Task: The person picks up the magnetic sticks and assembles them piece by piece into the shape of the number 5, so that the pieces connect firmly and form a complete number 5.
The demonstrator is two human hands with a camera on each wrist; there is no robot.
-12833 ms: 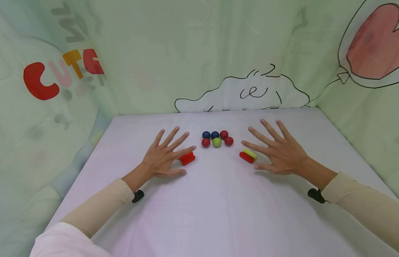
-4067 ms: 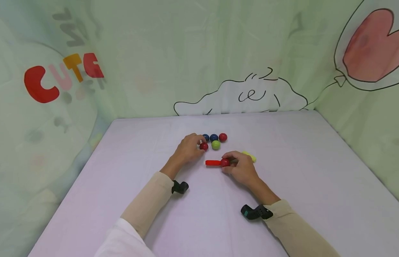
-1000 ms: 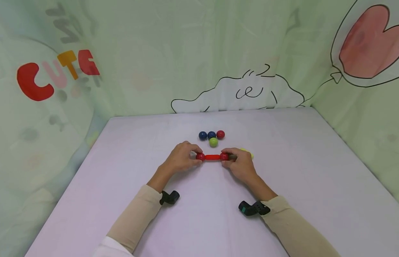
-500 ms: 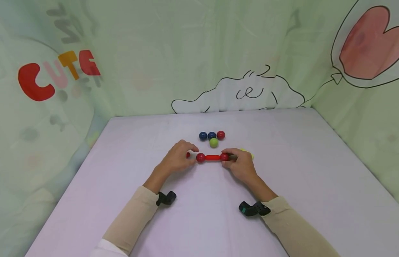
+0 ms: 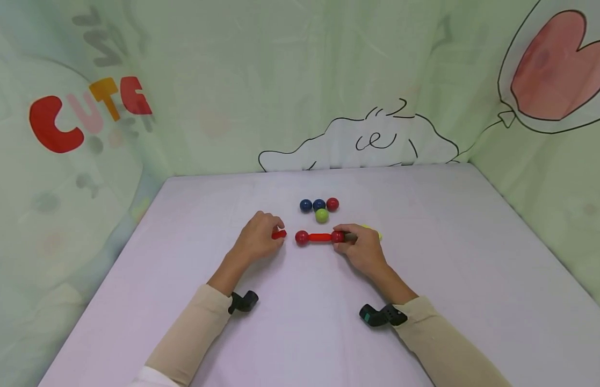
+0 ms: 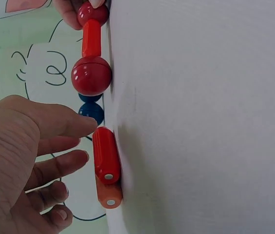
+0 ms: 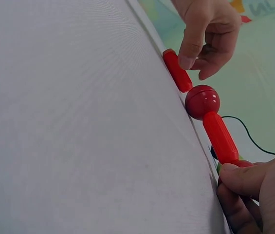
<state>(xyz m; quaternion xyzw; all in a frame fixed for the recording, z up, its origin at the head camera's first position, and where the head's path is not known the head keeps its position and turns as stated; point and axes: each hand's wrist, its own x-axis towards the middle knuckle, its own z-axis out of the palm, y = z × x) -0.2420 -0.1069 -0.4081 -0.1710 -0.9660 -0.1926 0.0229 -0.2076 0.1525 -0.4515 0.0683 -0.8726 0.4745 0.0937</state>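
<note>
My right hand (image 5: 360,244) pinches a red ball (image 7: 244,164) at the right end of a red rod (image 5: 320,237). A second red ball (image 5: 302,237) sits on that rod's left end, so the three form a dumbbell shape. To its left, my left hand (image 5: 258,236) is at a loose red rod (image 6: 106,153), thumb tip right at the rod's upper end and fingers spread apart. Beside that rod lies an orange-red rod (image 6: 109,195); pale round discs show on the ends of both. A yellow rod (image 5: 379,234) is mostly hidden behind my right hand.
Behind the dumbbell shape, two blue balls (image 5: 306,205) and a red ball (image 5: 332,203) stand in a row, with a green ball (image 5: 322,215) in front. A white cloth covers the table (image 5: 309,322). Printed curtains (image 5: 241,97) hang along its back and sides.
My left hand has let go of the left red ball, which stays on the rod, and has moved left to the loose red rod. My right hand has kept its pinch.
</note>
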